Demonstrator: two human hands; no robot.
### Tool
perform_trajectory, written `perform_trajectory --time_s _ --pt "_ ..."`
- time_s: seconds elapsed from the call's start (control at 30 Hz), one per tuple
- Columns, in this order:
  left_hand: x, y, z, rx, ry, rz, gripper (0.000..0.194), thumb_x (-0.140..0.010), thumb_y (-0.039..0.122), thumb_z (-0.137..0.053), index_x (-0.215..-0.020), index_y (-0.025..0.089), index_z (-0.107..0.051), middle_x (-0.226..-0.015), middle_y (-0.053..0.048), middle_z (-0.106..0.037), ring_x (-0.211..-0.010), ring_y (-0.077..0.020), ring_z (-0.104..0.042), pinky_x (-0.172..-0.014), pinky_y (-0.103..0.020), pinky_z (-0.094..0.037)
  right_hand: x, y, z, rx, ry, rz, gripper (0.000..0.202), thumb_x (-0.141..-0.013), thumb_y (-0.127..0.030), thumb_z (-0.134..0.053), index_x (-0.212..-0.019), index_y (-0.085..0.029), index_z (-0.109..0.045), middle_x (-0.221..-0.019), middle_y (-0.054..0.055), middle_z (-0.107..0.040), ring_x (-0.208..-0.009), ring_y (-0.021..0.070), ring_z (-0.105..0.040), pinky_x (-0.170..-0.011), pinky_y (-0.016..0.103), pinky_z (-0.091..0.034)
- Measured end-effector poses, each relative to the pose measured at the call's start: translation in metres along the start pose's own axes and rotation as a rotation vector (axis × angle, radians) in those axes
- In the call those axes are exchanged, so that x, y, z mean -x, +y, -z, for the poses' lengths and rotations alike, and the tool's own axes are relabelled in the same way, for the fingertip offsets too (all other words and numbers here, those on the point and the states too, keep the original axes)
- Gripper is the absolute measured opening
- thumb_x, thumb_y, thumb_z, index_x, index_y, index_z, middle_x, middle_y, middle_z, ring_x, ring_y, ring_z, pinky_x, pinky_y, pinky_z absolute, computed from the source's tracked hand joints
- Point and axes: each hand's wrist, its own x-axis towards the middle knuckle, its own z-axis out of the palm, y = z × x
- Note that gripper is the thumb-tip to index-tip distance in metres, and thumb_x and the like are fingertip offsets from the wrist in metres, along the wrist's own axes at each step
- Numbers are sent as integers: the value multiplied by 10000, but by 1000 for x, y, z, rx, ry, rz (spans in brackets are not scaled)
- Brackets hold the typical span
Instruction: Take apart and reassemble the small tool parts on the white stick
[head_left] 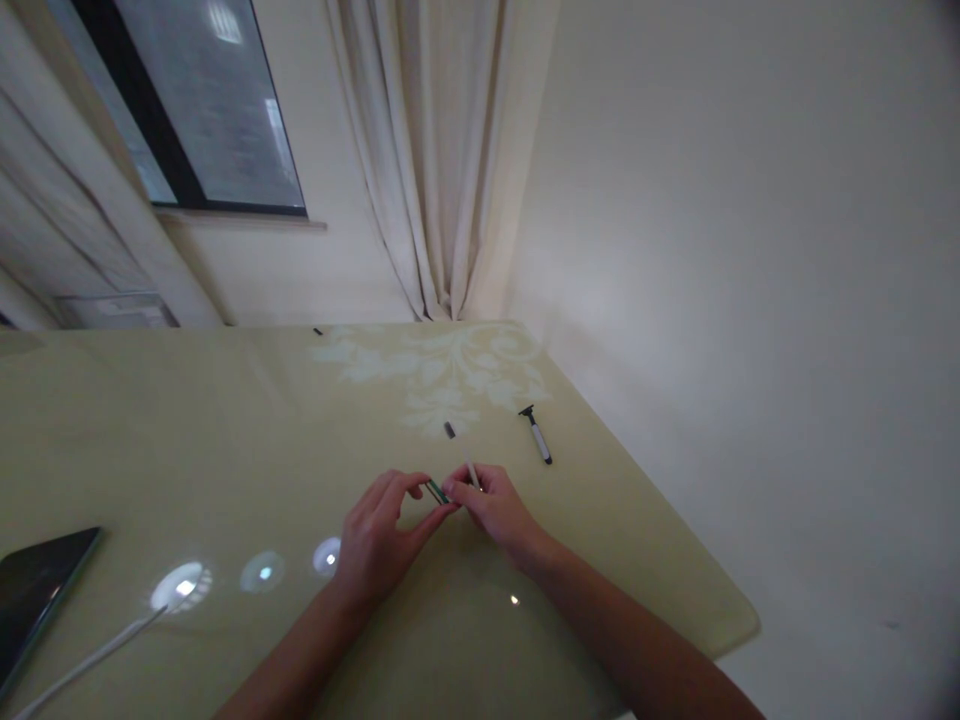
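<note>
Near the middle of the table, my left hand [382,535] pinches a small thin green piece [436,491] between thumb and fingers. My right hand [491,505] meets it from the right, its fingers closed round a slim pale stick [472,473] that points up and away. The fingertips of my right hand touch the green piece's right end. Just beyond the stick lies a small dark cap-like piece [449,430]. A razor with a black head and grey handle [539,438] rests to the right, beyond my right hand.
A dark tablet [41,590] lies at the left, with a white cable [97,655] beside it. Another small dark piece [318,331] is near the table's far edge. The yellow-green table [225,420] meets a wall at the right; curtains [442,150] hang behind.
</note>
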Motion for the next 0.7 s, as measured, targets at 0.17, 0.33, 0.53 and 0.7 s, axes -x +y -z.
perform_trajectory --time_s 0.17,0.33,0.53,0.7 --pt "4 0 -2 11 -45 44 335 -865 468 -765 -1064 218 -661 -835 -16 -668 -698 -167 -610 -660 -282 -516 1 0 -1 23 -16 40 266 -766 -421 -745 -690 -184 -650 -600 -36 -525 -594 119 -453 -566 248 -334" --pt "7 -1 -2 90 -155 119 388 -894 465 -729 -1215 255 -664 -899 -14 -675 -630 -136 -548 -612 -263 -497 1 0 0 37 -33 93 222 -769 -376 -712 -685 -187 -632 -657 -21 -562 -652 129 -493 -624 249 -386" --pt "4 2 -1 179 -97 138 194 -926 412 -699 -882 227 -735 -805 -10 -666 -586 -113 -512 -587 -244 -463 -2 0 4 80 -24 77 169 -766 -336 -702 -718 -178 -666 -652 -31 -548 -626 116 -462 -615 247 -364" --pt "2 4 2 193 -83 157 173 -928 381 -700 -872 221 -731 -787 -7 -663 -581 -111 -499 -568 -238 -446 0 -2 3 76 -61 85 201 -780 -372 -732 -782 -175 -693 -720 -15 -599 -658 122 -493 -610 242 -370"
